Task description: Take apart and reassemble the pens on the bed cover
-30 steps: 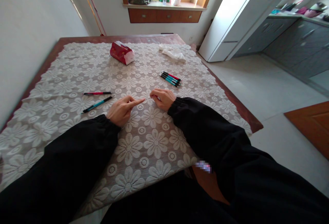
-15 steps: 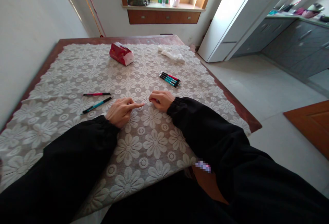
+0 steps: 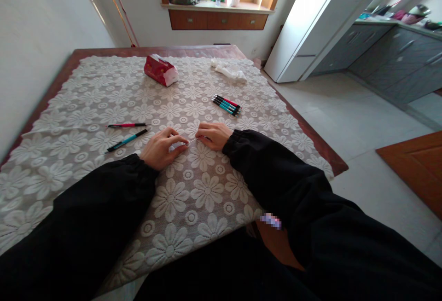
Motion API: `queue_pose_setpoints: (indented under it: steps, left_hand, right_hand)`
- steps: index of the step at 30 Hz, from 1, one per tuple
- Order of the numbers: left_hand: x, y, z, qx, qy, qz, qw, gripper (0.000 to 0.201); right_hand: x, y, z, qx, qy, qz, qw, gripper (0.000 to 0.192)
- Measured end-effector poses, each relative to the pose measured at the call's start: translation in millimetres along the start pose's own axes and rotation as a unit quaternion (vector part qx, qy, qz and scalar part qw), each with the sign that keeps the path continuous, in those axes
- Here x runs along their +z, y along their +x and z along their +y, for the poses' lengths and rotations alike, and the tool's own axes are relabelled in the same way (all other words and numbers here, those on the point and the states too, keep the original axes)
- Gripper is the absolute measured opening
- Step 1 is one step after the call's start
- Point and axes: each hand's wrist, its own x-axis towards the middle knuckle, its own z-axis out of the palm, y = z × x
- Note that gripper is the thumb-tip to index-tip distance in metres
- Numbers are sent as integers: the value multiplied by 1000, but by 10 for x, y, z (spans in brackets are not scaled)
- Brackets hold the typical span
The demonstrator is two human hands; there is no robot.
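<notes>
A thin white strand (image 3: 192, 141), too fine to identify, spans the small gap between my hands, just above the tablecloth (image 3: 207, 191). My left hand (image 3: 163, 148) pinches its left end between thumb and forefinger. At the other end, the curled fingers of my right hand (image 3: 215, 135) are closed on it. Left of my left hand lie a red-and-black pen (image 3: 127, 125) and a teal-and-black pen (image 3: 126, 141), apart from each other. Beyond my right hand, several teal, red and black pens (image 3: 225, 105) rest side by side in a row.
Toward the table's far side are a red tissue pack (image 3: 160, 70) and a crumpled white plastic bag (image 3: 229, 71). The wooden table edge (image 3: 311, 130) runs along the right. Behind stand a white fridge (image 3: 304, 25) and a window ledge with drawers (image 3: 218, 20).
My left forefinger was stretched out straight; now it bends down to meet the thumb in a pinch on the strand. My right hand stays nearly in place. The pens have not moved.
</notes>
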Motion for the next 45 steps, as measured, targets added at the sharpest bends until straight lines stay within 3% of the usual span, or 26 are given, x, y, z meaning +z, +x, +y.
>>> queue_pose_setpoints:
  steps: [7,14,21,27,34,41,45]
  left_hand:
    - [10,4,7,-25,14,4,1000,26]
    - [-14,7,46,-57,10,16,998,20]
    - [-22,18,51,-45,16,11,999,19]
    - [-6,38,0,-47,-27,13,998,23]
    - [11,32,-44,-30,-40,7,999,26]
    - [9,19,-23,-32,-53,15,998,18]
    - [10,18,-7,-35,-56,17,998,15]
  right_hand:
    - [-54,19,-55,54,-34,-10,998,19]
    - [-92,6,-20,107,-66,32,992,17]
    - [-56,-3,-10,-24,-46,-14,999,20]
    - [-10,0,29,-65,-83,-19,994,26]
    - [-35,16,-10,-43,-65,-34,996,25]
    - [-115,9,-2,61,-101,-3,993,16]
    - [-80,20,28,-5,-108,3,994,22]
